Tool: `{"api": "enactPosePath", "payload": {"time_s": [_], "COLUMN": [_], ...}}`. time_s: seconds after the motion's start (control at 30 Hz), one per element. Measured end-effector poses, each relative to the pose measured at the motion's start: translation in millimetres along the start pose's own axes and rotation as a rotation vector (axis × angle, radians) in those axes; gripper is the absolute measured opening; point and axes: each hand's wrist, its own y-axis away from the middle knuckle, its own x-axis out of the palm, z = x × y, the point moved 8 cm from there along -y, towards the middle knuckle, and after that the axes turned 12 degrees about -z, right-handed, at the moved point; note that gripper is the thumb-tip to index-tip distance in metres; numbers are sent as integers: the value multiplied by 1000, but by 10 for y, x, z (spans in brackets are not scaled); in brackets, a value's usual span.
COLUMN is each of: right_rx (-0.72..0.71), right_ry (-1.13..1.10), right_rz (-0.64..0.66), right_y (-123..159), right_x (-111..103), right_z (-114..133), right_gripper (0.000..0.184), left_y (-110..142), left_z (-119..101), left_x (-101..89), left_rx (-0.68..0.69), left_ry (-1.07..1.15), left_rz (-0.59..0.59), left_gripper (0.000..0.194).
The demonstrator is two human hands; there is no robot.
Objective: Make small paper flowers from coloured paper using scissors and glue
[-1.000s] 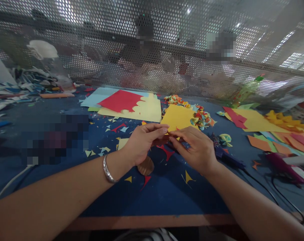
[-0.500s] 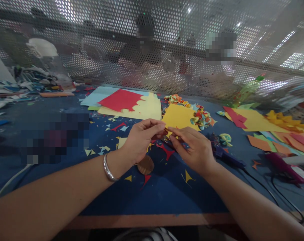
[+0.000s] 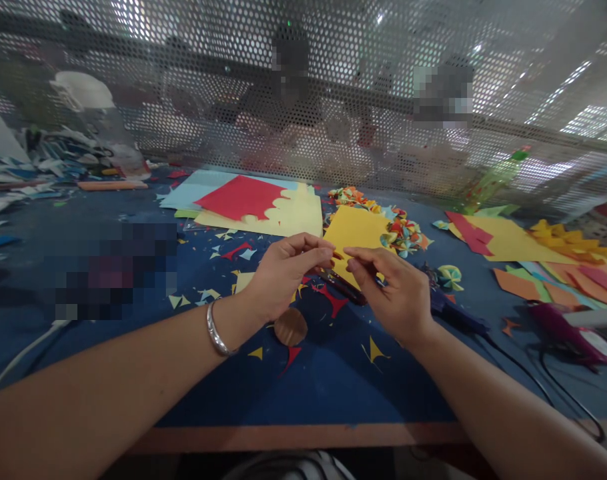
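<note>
A small folded yellow-orange piece (image 3: 337,255) is pinched in the fingers of the left hand (image 3: 286,275), the nearer one; its long axis seems to point toward the right hand (image 3: 396,290). The right fingers are just beside its free end, narrowly parted, holding nothing visible. Behind the piece lies a yellow sheet (image 3: 356,230); closer to the person, a brown disc (image 3: 290,327) rests on the blue worktop (image 3: 323,400).

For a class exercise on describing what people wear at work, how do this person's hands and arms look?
The left hand has a shiny, silver-coloured bracelet at its wrist, a rounded band; any fine pattern is too small to tell. The right hand has nothing at its wrist. Neither wears a glove, and no sleeve shows on either side.
</note>
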Motion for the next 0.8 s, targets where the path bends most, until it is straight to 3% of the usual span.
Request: {"api": "enactPosePath", "payload": {"time_s": [0.8], "right_rx": [4], "right_ry": [-32], "right_rz": [-39], "right_y": [-19], "right_x": [-68], "right_z": [-21], "right_gripper": [11], "left_y": [-29], "left_z": [45], "left_x": [74], "left_rx": [-58], "left_ry": [-50], "left_rz": [165], "left_gripper": [22]}}
